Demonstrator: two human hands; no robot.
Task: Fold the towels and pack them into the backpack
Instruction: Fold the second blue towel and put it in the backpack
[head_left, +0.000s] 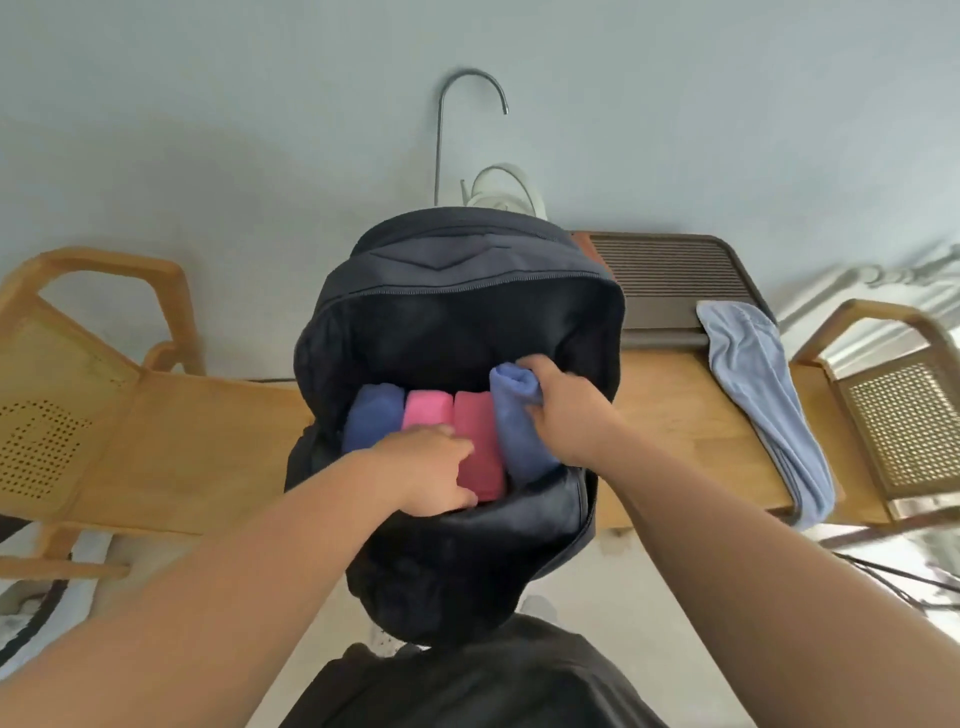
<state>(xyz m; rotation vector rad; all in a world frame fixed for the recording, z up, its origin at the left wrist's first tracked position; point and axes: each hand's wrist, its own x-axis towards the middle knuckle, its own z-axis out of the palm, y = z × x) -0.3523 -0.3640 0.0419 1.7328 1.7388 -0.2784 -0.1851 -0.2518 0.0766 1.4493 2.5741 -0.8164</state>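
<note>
Backpack (457, 291) open, upright | four rolled towels side by side inside | right hand (563, 410) closed around lavender towel roll (514, 415) | left hand (436, 467) pressing red roll (480, 447), fingers curled | pale blue towel (758, 384) unfolded on table (670, 410) | soft, light, squashable; best gripped mid-roll.

A single head-worn wide-angle view looked forward and steeply down, close over the open backpack (457, 332) at frame centre. The worktop (675, 415) ran from 9 to 3 o'clock, the wall (260, 104) filled 12 o'clock, and the wearer's own torso sat at 6 o'clock. Edges bowed with lens distortion.
</note>
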